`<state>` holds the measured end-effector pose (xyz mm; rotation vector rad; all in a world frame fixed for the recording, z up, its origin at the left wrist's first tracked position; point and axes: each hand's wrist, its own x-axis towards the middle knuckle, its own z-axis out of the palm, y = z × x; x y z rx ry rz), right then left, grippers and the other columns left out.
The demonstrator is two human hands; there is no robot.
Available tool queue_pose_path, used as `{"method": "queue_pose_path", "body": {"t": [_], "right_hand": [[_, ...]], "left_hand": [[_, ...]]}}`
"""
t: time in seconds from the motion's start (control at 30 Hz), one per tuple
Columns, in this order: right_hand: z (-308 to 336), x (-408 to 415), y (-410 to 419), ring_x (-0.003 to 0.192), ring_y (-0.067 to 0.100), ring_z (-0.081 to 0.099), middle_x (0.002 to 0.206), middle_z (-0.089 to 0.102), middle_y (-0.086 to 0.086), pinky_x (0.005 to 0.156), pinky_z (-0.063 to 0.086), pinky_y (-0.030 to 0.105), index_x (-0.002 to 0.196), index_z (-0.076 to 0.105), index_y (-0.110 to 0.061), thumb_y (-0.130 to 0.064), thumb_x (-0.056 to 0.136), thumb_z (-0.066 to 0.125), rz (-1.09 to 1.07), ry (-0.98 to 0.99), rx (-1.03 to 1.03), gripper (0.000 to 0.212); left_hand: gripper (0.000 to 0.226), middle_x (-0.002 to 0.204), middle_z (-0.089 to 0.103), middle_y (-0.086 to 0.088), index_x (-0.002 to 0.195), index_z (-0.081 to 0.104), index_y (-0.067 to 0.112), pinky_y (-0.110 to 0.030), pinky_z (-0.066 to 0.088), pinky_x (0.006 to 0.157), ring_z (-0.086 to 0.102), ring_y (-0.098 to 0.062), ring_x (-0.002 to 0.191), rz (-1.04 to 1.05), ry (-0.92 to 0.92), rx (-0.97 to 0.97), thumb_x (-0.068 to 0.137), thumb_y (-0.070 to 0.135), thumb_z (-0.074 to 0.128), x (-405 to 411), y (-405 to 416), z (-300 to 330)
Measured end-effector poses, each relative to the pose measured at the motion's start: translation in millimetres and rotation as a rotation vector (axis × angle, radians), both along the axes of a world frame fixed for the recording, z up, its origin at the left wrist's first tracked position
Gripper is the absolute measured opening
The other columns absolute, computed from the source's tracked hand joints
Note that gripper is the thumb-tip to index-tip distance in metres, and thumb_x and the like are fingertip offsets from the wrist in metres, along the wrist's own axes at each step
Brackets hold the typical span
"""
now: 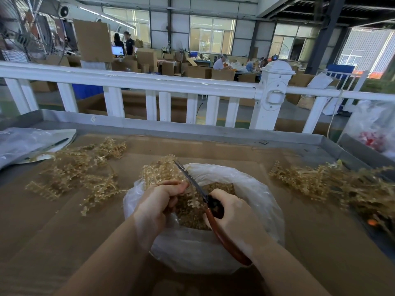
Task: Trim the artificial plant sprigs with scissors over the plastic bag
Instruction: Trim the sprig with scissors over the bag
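My left hand (pixel 157 201) grips a tan artificial sprig (pixel 160 170) by its stem, holding it above the far left rim of the clear plastic bag (pixel 252 189). My right hand (pixel 233 216) holds red-handled scissors (pixel 215 212); their blades point up and away, lying against the sprig's right side. Whether the blades are parted is unclear. Tan trimmings (pixel 192 212) fill the bottom of the bag, partly hidden by both hands.
Loose sprigs lie in a pile on the left (pixel 81 167) and another on the right (pixel 333 182) of the cardboard-covered table (pixel 64 231). A plastic sheet (pixel 25 142) sits far left, a bag with red items (pixel 374 133) far right. A white railing (pixel 149 82) stands behind.
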<state>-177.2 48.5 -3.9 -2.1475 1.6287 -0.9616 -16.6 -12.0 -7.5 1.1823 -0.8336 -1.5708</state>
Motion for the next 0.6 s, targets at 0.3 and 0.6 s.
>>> {"method": "queue_pose_path", "body": {"t": [0.3,0.6], "right_hand": [[1.5,0.9,-1.1,0.063,-0.008,0.051,0.063,0.048,-0.016,0.060,0.037,0.007,0.071,0.039,-0.036,-0.024,0.090,0.061,0.015,0.021,0.005,0.031],[1.6,-0.9,-4.1,0.065,0.008,0.055,0.068,0.055,-0.009,0.062,0.047,0.024,0.079,0.052,-0.023,-0.032,0.088,0.061,0.002,0.056,0.026,0.016]], "left_hand": [[0.015,0.053,0.054,-0.003,0.077,0.062,0.007,-0.019,0.030,0.040,0.035,-0.008,0.036,0.020,0.001,0.013,0.071,-0.002,0.073,-3.2,2.6,-1.8],[0.017,0.052,0.056,0.000,0.077,0.064,0.009,-0.015,0.035,0.037,0.039,-0.007,0.038,0.003,0.009,0.069,0.070,-0.002,0.074,-2.2,2.3,-5.8]]}}
